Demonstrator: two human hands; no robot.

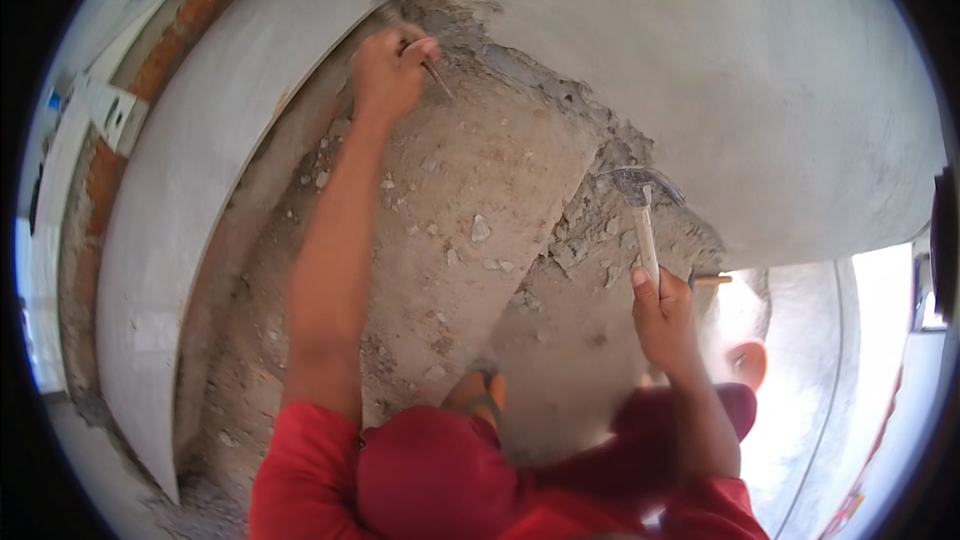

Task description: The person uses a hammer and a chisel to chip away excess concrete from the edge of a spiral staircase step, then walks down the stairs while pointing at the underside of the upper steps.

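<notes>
My left hand (390,75) is closed around a thin metal chisel (438,80) at the top of the broken, dusty floor, close to the rough, chipped seam (540,90) along the smooth grey plaster surface. My right hand (662,315) grips the pale wooden handle of a hammer (640,183), whose dark, dusty head sits at the crumbled edge to the right of middle. Loose grey rubble (481,228) lies on the floor (420,190) between my hands.
A long grey panel (200,140) runs beside exposed red brick (165,45) at the left. The plastered surface (730,60) fills the upper right. My sandalled foot (480,395) is on the dusty floor below. Bright light falls at the lower right.
</notes>
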